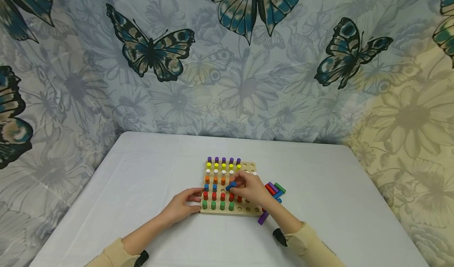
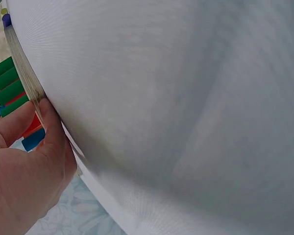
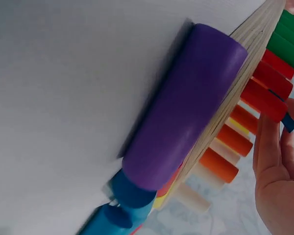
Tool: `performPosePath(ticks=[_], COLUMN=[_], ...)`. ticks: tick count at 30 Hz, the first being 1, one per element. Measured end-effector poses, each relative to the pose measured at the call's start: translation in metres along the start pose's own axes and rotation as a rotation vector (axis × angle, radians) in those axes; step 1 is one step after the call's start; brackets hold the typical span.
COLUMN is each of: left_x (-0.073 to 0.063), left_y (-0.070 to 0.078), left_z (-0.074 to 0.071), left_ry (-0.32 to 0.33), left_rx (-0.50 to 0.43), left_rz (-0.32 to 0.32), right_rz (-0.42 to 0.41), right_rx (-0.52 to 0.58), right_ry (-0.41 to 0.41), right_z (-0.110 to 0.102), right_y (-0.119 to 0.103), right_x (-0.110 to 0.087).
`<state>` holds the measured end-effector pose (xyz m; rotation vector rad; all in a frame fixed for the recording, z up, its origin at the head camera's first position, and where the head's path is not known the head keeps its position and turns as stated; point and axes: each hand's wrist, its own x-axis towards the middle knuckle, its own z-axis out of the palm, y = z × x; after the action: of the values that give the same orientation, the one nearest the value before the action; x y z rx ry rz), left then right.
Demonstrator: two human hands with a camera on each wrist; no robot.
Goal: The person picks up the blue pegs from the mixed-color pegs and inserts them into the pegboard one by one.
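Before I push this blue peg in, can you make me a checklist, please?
1. Blue peg pinched by right fingers: ok.
2. Left fingers touching the board's left edge: ok.
3. Hole beside the two standing blue pegs empty: ok.
4. Blue peg upright: not ok, it's tilted.
5. Grip tight enough: cannot tell.
6. More pegs for later: ok, loose pegs lie right of the board.

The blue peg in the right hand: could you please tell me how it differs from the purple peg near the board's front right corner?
The blue peg is pinched by the right hand; the purple peg lies unheld on the table. The blue peg is above the board; the purple peg is beside it. Both are plain cylinders.
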<state>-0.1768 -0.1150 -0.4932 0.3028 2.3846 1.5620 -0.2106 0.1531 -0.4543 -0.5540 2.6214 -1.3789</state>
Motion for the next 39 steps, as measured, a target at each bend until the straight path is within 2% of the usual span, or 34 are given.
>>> performPosePath(ticks=[19,30,39], left_x=[-0.003,-0.003,-0.003], left_y=[0.003,0.002,0.002], left_z=[0.0,0.0,-0.001], left_ry=[0.006,0.007,0.013], left_rx=[-0.023,-0.006,0.001], left_rz=[0.012,0.004,0.007], right_rz=[-0.083,-0.093,-0.142], right_rx=[-0.103,-0.136,-0.145], right_ry=[-0.073,-0.073,-0.087], right_z=[0.012,0.015,0.018], right_y=[-0.003,-0.006,-0.002], right_x=[0.01,0.011,0.012])
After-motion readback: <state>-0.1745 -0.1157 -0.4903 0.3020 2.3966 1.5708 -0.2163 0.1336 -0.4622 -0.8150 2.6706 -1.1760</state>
